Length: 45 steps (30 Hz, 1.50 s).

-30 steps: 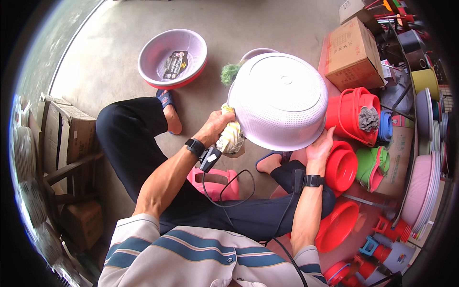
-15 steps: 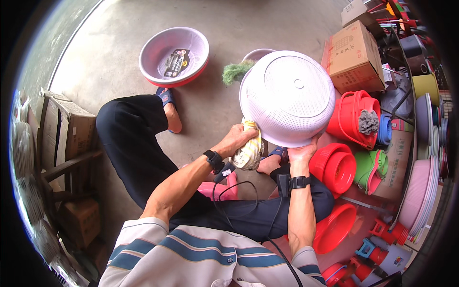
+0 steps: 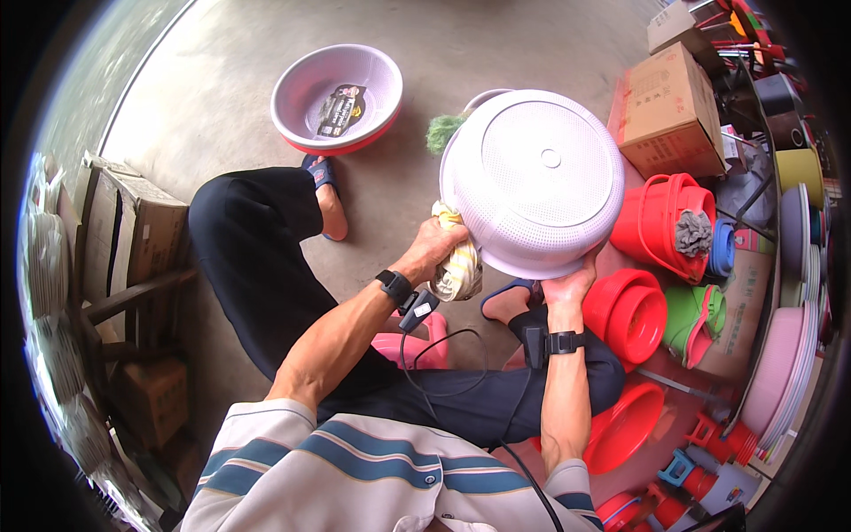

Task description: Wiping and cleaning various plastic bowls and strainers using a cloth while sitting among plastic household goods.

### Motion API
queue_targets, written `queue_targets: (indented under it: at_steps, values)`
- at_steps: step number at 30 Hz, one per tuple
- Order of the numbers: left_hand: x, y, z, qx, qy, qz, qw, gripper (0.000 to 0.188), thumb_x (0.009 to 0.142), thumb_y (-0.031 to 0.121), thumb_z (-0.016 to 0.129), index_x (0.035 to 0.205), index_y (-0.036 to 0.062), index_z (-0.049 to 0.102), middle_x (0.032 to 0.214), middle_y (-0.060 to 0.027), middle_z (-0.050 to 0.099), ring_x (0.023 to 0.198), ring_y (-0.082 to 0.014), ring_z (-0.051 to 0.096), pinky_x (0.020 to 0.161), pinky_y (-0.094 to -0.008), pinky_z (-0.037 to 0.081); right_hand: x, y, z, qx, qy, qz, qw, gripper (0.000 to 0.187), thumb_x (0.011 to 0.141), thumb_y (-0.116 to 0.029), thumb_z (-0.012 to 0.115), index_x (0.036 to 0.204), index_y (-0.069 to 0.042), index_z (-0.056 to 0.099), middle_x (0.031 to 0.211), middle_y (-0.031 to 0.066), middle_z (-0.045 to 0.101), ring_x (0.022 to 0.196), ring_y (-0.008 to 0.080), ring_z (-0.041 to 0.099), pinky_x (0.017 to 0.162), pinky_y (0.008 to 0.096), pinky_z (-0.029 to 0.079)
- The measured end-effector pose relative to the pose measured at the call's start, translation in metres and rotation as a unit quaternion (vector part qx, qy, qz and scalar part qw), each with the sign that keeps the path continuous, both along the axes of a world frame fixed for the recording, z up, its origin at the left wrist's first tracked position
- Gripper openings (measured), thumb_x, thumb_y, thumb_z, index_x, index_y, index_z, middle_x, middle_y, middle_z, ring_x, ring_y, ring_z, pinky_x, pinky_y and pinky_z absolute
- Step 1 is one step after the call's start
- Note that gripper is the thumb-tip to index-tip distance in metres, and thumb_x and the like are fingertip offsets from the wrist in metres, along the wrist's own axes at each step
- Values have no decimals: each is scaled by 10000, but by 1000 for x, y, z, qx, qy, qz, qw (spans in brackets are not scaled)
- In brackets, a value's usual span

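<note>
A pale lilac plastic colander basin (image 3: 542, 164) is held tilted in front of me, its perforated underside facing up. My right hand (image 3: 570, 284) supports it by the rim nearest me, the fingers partly hidden beneath. In my left hand (image 3: 436, 244) is a bunched yellow-and-white striped cloth (image 3: 459, 273), gripped beside the colander's lower left edge. Past the colander, the rim of another pale basin (image 3: 483, 97) shows, with a tuft of green mesh (image 3: 443, 133) next to it.
On the floor ahead, a lilac colander (image 3: 306, 97) with a dark label sits in a red basin (image 3: 355, 146). To my right stand red buckets (image 3: 651, 217), red basins (image 3: 638, 319), a green bucket (image 3: 691, 319) and a cardboard box (image 3: 669, 106). Boxes (image 3: 146, 230) line the left.
My left hand and the cloth have shifted slightly left and away from me along the colander's edge. The colander remains in my right hand, turned a little.
</note>
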<state>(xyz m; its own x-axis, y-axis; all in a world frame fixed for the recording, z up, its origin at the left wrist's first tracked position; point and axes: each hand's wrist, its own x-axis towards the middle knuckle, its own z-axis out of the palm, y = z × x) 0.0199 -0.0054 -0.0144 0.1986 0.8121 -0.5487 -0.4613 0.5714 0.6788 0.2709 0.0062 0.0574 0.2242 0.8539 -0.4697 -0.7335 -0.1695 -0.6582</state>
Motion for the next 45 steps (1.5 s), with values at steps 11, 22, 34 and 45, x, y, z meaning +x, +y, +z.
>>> queue_targets:
  at_steps: [11,22,34,45]
  values:
    - [-71,50,32,61,118,-62,989,249,790,95,737,1002,-33,715,893,-78,733,744,-170,698,683,-319,568,47,4,-6,-107,-17,56,993,575,1111,-449,408,1510,-44,497,1549,121,522,1422,340,481,1167,521,413]
    - [-68,56,9,58,99,-23,993,169,850,76,690,975,-35,715,869,-80,728,711,-167,691,656,-327,560,40,4,20,-88,-25,39,995,679,1067,-600,471,1545,-118,475,1559,100,528,1443,313,474,1205,536,360]
    - [-36,29,12,139,226,-65,962,291,837,212,670,869,-75,705,753,-88,693,663,-169,641,617,-347,520,45,4,-1,-89,27,56,994,671,1059,-573,515,1526,-92,500,1548,102,543,1403,345,508,1170,584,399]
    - [-62,55,15,102,163,-82,978,219,849,157,700,937,-43,712,834,-61,711,703,-149,656,641,-323,530,66,4,-18,-118,67,77,988,662,1075,-573,480,1546,-108,489,1569,95,525,1435,329,479,1179,562,396]
